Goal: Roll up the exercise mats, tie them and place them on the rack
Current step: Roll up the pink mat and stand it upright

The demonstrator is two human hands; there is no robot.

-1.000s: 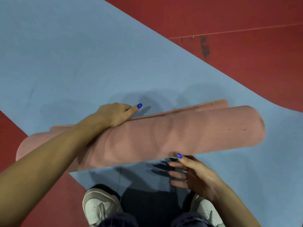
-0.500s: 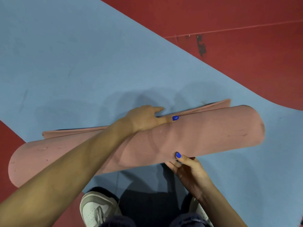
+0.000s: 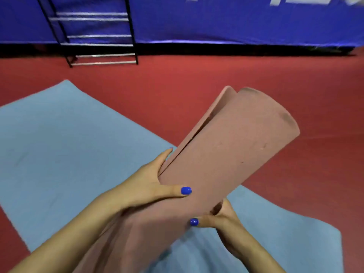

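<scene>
The rolled pink exercise mat [image 3: 226, 152] is lifted off the floor and tilts up toward the far right, its loose outer edge showing along the left side. My left hand [image 3: 151, 186] grips the roll from the left, thumb across its front. My right hand [image 3: 218, 219] holds it from underneath on the right, thumb on the front. A blue exercise mat [image 3: 59, 144] lies flat on the red floor below. The black metal rack [image 3: 94, 36] with silver bars stands at the far left against the blue wall padding.
Red floor [image 3: 197, 79] stretches between the blue mat and the rack. Blue padding with white lettering [image 3: 236, 18] runs along the back. The lower end of the pink roll is out of frame near my body.
The pink roll has been lifted off the blue mat and tipped up on end toward the right. My view has risen from the floor, bringing the rack and back wall into sight.
</scene>
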